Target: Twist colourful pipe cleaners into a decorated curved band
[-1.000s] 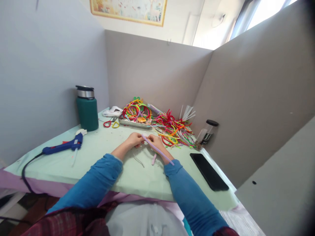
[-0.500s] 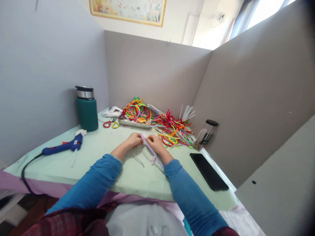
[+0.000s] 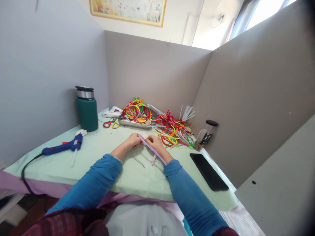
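Between my hands runs a lilac pipe cleaner [image 3: 154, 150], slanting from the fingertips down to my right wrist. My left hand [image 3: 133, 140] is closed, pinching its upper end. Close beside it, my right hand [image 3: 155, 143] is closed with its fingers on the same pipe cleaner. Just under the right hand a small pink piece [image 3: 154, 160] shows, partly behind the strip; I cannot tell what it hangs from. A thin grey wire-like strand [image 3: 139, 161] lies on the table below my left hand.
Left are a blue glue gun [image 3: 62, 146] with its cord and a green bottle [image 3: 87, 113]. Behind my hands stand a metal tray [image 3: 134, 124], scissors [image 3: 115, 125] and heaped pipe cleaners [image 3: 174, 126]. A black phone [image 3: 209, 171] and clear container [image 3: 206, 132] are at the right.
The lilac pipe cleaner has tilted slightly, its lower end shifting right against my right wrist and its top moving a little left. My hands stay nearly in place.
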A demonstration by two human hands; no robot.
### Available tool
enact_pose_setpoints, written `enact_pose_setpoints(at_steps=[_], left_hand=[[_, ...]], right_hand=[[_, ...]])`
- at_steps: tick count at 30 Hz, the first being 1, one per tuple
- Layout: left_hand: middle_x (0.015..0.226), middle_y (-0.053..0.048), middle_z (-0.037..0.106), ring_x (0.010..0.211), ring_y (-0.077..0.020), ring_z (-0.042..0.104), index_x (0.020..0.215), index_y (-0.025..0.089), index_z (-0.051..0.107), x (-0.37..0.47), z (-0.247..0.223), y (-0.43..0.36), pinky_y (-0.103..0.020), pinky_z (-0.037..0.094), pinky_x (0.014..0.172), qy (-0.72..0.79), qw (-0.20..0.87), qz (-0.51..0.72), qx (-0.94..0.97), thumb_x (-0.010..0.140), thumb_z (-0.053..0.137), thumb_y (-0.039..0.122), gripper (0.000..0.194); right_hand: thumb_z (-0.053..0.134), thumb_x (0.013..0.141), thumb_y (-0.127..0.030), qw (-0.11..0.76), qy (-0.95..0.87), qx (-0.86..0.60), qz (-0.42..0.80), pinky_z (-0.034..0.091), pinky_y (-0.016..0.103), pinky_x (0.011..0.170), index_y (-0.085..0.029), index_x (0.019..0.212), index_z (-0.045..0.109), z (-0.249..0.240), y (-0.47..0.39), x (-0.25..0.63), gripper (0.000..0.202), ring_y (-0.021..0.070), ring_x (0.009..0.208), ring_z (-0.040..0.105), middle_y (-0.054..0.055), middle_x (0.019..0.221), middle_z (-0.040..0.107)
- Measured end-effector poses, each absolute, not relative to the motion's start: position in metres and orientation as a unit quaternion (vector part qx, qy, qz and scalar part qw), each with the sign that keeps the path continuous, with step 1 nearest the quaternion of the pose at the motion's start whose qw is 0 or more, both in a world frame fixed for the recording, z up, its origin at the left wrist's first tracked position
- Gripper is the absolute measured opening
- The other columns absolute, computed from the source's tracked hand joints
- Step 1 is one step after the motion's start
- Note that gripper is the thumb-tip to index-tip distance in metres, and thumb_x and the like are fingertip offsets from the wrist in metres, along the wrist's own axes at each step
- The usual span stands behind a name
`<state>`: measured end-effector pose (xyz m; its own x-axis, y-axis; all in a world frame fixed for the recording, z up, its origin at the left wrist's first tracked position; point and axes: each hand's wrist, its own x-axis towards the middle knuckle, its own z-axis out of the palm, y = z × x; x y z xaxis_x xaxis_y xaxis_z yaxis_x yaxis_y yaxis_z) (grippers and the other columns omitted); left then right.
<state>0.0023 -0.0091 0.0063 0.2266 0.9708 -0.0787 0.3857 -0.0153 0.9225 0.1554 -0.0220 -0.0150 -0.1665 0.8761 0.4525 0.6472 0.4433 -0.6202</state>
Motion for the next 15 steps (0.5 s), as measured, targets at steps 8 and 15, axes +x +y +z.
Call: enact_pose_setpoints(at_steps=[8,15], left_hand=[[0.038,0.008,0.031,0.03,-0.0039,0.023,0.064,0.014,0.048,0.006,0.0099,-0.0136,-0.02,0.014,0.035,0.534,0.467,0.333,0.621,0.076,0.051,0.019,0.013],[0.041,0.008,0.031,0.03,-0.0036,0.024,0.067,0.014,0.049,0.0037,0.0065,-0.0112,-0.02,0.016,0.033,0.509,0.468,0.334,0.64,0.078,0.053,0.022,0.014]], right_hand=[[0.049,0.075,-0.031,0.409,-0.754,-0.494,0.144,0.033,0.02,0.056,-0.017,0.069,0.059,-0.0184,-0.0178,0.1561,0.018,0.0102,0.059,0.049,-0.001,0.062,0.058],[0.05,0.074,-0.032,0.401,-0.749,-0.503,0.156,0.032,0.02,0.055,-0.017,0.068,0.06,-0.0131,-0.0217,0.156,0.019,0.01,0.059,0.047,-0.002,0.06,0.056]])
